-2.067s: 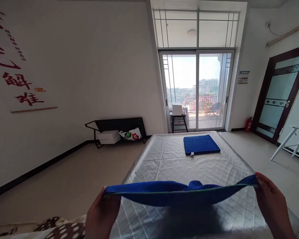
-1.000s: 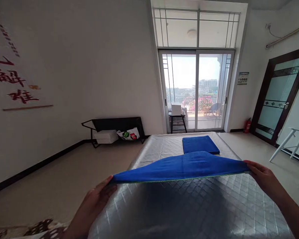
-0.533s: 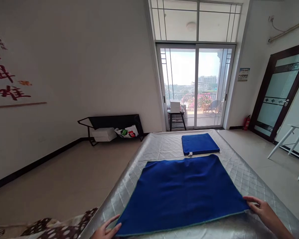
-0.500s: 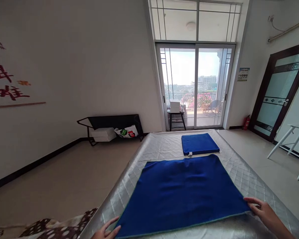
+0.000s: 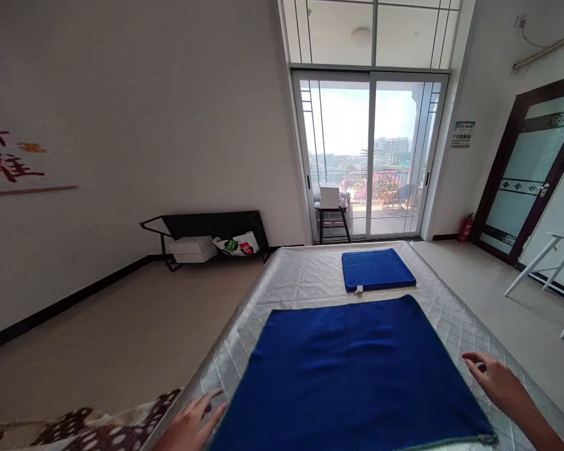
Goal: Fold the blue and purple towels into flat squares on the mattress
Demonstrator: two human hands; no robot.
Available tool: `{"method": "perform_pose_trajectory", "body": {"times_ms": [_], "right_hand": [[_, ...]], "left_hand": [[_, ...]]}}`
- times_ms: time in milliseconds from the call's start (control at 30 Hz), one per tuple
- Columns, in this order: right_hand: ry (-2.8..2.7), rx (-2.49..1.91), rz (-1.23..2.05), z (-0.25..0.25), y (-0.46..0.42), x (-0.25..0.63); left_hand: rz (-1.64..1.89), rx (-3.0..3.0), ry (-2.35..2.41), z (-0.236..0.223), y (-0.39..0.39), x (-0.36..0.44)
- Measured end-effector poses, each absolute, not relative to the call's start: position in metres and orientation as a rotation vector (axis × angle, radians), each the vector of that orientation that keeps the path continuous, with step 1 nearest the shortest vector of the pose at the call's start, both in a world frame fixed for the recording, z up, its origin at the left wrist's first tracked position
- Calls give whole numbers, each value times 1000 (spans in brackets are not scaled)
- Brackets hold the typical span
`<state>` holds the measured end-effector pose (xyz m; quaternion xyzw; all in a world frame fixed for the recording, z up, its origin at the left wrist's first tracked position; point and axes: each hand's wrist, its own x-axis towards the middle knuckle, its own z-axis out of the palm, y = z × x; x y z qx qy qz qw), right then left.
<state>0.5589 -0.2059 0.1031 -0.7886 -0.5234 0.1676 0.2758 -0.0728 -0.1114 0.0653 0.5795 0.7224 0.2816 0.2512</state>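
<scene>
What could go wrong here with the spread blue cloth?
Shallow creases show in the spread blue cloth; unsmoothed, they might set.
Its far edge lies close to the folded blue stack, so pushing it forward could bump that.
The left hand is right by the left edge, contact unclear; a sweep might drag it. The right hand isn't holding the opposite edge.

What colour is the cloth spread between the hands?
The cloth is dark blue, thinly edged in green; head view.

Likely a home; sliding doors point(image 5: 370, 156), balcony point(image 5: 399, 222) outside.
</scene>
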Motion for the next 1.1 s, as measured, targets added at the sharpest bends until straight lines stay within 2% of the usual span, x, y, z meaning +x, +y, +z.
{"method": "perform_pose_trajectory", "body": {"times_ms": [67,167,300,400,533,1100], "right_hand": [[-1548,-2043,349,113,-163,541],[-1751,-1974,245,116,-94,510],[-1904,-2153,194,94,-36,494],[-1952,-2282,167,71,-27,499],[-1896,-2410,149,57,-28,505],[-1840,-2460,145,60,-17,490]], "left_hand": [[799,1880,1872,79,-74,-43],[635,2265,1738,87,-17,11],[287,2418,1803,63,34,50],[152,2410,1880,37,49,46],[175,2417,1940,19,54,34],[143,2306,2119,19,69,24]]}}
